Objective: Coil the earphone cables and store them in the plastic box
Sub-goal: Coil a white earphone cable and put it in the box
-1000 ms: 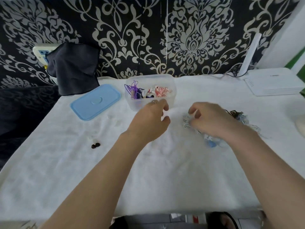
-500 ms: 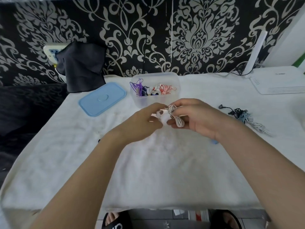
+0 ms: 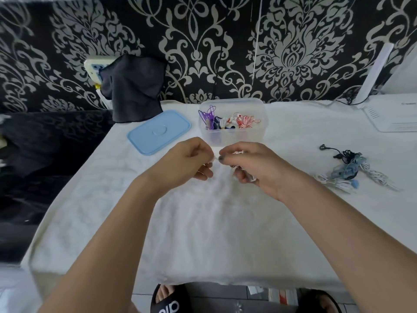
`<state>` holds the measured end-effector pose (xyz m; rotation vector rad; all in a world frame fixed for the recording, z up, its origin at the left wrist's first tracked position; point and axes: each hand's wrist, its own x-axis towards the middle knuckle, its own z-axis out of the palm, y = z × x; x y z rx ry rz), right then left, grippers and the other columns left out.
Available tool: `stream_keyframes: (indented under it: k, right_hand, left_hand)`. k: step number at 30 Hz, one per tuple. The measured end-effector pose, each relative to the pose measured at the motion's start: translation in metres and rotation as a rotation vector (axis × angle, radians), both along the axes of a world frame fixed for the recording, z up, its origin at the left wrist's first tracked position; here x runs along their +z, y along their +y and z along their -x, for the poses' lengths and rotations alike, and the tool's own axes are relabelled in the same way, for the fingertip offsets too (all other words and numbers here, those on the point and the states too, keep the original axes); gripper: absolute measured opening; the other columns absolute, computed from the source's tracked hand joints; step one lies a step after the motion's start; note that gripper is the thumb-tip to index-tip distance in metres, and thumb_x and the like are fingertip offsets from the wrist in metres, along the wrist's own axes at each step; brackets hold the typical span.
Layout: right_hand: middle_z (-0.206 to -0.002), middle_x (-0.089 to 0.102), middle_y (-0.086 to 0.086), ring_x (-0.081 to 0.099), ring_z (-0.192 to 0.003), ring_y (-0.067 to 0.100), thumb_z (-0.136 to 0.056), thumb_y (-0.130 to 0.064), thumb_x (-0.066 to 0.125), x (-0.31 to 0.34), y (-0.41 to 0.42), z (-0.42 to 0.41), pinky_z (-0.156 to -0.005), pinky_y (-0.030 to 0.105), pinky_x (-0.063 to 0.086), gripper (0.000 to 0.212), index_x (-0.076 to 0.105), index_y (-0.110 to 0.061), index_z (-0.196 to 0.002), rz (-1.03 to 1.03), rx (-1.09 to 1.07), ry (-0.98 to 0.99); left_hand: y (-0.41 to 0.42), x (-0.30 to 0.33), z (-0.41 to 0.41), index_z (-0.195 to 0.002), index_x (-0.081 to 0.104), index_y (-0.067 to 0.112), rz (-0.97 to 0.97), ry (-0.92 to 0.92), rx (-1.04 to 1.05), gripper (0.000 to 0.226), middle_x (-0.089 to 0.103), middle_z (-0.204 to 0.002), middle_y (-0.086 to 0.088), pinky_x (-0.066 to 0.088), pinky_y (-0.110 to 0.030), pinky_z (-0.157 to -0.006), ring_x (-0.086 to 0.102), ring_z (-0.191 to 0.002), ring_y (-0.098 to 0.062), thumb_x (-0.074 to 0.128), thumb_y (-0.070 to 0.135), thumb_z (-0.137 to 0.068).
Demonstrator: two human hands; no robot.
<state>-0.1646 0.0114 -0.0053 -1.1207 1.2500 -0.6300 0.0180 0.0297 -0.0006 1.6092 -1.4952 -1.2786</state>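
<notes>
A clear plastic box (image 3: 234, 137) stands open at the back of the white-covered table, with purple, white and red-striped coiled earphones inside. Just in front of it, my right hand (image 3: 259, 168) grips a bunch of white earphone cable (image 3: 247, 176), mostly hidden by its fingers. My left hand (image 3: 189, 161) pinches the free end of that cable beside the right thumb. A tangle of black, blue and white earphones (image 3: 352, 170) lies on the cloth to the right.
The box's blue lid (image 3: 159, 131) lies flat to the left of the box. A dark cloth (image 3: 133, 86) hangs over a wall socket at the back left. A white router (image 3: 394, 114) sits at the back right. My sandalled feet show below the table's front edge.
My right hand lifted the white cable off the cloth beside the tangle and brought it to the middle. My left hand met it and took hold of the cable's end.
</notes>
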Motion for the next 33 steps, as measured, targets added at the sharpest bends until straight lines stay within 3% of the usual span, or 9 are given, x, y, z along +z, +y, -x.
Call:
stream_keyframes:
  k: [4, 9, 13, 15, 17, 20, 26, 30, 33]
  right_hand:
    - [-0.076, 0.065, 0.001, 0.039, -0.042, 0.014, -0.09, -0.024, 0.065, -0.001, -0.001, -0.013, -0.047, 0.024, 0.032, 0.019, 0.076, -0.01, -0.097, 0.002, 0.091, 0.043]
    - [-0.079, 0.071, 0.007, 0.064, -0.058, 0.018, -0.094, -0.015, 0.063, -0.005, -0.009, -0.019, -0.058, 0.027, 0.05, 0.016, 0.072, -0.002, -0.097, -0.024, 0.078, -0.047]
    - [-0.07, 0.064, 0.011, 0.066, -0.059, 0.022, -0.096, -0.005, 0.057, -0.009, -0.01, -0.026, -0.059, 0.03, 0.056, 0.014, 0.068, 0.004, -0.098, -0.056, 0.055, -0.114]
    - [-0.069, 0.063, 0.01, 0.066, -0.059, 0.023, -0.097, -0.004, 0.055, -0.011, -0.011, -0.031, -0.062, 0.033, 0.055, 0.016, 0.069, 0.002, -0.1, -0.043, 0.081, -0.074]
    - [-0.071, 0.064, 0.01, 0.067, -0.06, 0.024, -0.097, -0.003, 0.052, -0.013, -0.011, -0.033, -0.062, 0.033, 0.056, 0.018, 0.07, -0.001, -0.099, -0.042, 0.098, -0.05]
    - [-0.078, 0.07, 0.012, 0.068, -0.062, 0.023, -0.097, 0.002, 0.045, -0.014, -0.013, -0.035, -0.062, 0.031, 0.057, 0.026, 0.07, -0.003, -0.103, -0.061, 0.112, -0.044]
    - [-0.095, 0.075, 0.017, 0.069, -0.064, 0.024, -0.096, 0.003, 0.046, -0.015, -0.014, -0.042, -0.06, 0.029, 0.057, 0.027, 0.063, -0.005, -0.115, -0.117, 0.121, -0.081]
    - [-0.097, 0.077, 0.012, 0.069, -0.064, 0.021, -0.096, 0.0, 0.05, -0.015, -0.012, -0.041, -0.056, 0.026, 0.055, 0.026, 0.064, -0.01, -0.115, -0.112, 0.14, -0.048]
    - [-0.091, 0.078, 0.006, 0.057, -0.051, 0.013, -0.094, -0.006, 0.056, -0.014, -0.012, -0.042, -0.046, 0.021, 0.043, 0.022, 0.068, -0.012, -0.112, -0.103, 0.163, -0.004]
  left_hand:
    - [-0.001, 0.0, -0.007, -0.099, 0.064, -0.001, 0.039, -0.005, 0.05, 0.014, 0.069, -0.086, -0.005, 0.062, -0.026, -0.073, 0.07, -0.069, -0.014, 0.056, 0.01, -0.101]
    - [-0.01, 0.0, -0.022, -0.094, 0.063, 0.003, 0.009, -0.05, 0.111, 0.019, 0.068, -0.087, -0.009, 0.06, -0.027, -0.068, 0.067, -0.066, -0.016, 0.048, 0.011, -0.104]
    - [-0.015, -0.014, -0.044, -0.097, 0.062, 0.011, 0.002, -0.391, 0.213, 0.026, 0.066, -0.089, -0.006, 0.05, -0.033, -0.065, 0.059, -0.071, -0.022, 0.037, 0.015, -0.103]
    - [-0.015, -0.02, -0.052, -0.103, 0.062, 0.008, 0.009, -0.543, 0.193, 0.023, 0.066, -0.096, -0.011, 0.05, -0.037, -0.068, 0.057, -0.075, -0.024, 0.04, 0.012, -0.1]
    - [-0.013, -0.023, -0.054, -0.106, 0.062, 0.011, -0.002, -0.604, 0.12, 0.017, 0.065, -0.094, -0.005, 0.051, -0.032, -0.062, 0.058, -0.07, -0.022, 0.048, 0.011, -0.097]
    - [-0.01, -0.026, -0.057, -0.104, 0.061, 0.019, -0.037, -0.56, 0.073, 0.014, 0.061, -0.087, 0.003, 0.049, -0.023, -0.048, 0.06, -0.06, -0.019, 0.062, 0.013, -0.092]
    - [-0.011, -0.03, -0.062, -0.099, 0.053, 0.016, -0.021, -0.602, 0.1, 0.021, 0.061, -0.082, 0.0, 0.049, -0.028, -0.053, 0.058, -0.059, -0.018, 0.069, 0.014, -0.084]
    - [-0.012, -0.024, -0.082, -0.102, 0.054, 0.017, 0.03, -0.645, 0.212, 0.016, 0.059, -0.085, 0.002, 0.045, -0.028, -0.058, 0.054, -0.071, -0.017, 0.059, 0.009, -0.089]
    - [-0.01, -0.021, -0.093, -0.104, 0.058, 0.018, -0.044, -0.527, 0.297, 0.019, 0.061, -0.095, 0.0, 0.046, -0.029, -0.064, 0.056, -0.076, -0.02, 0.043, 0.011, -0.096]
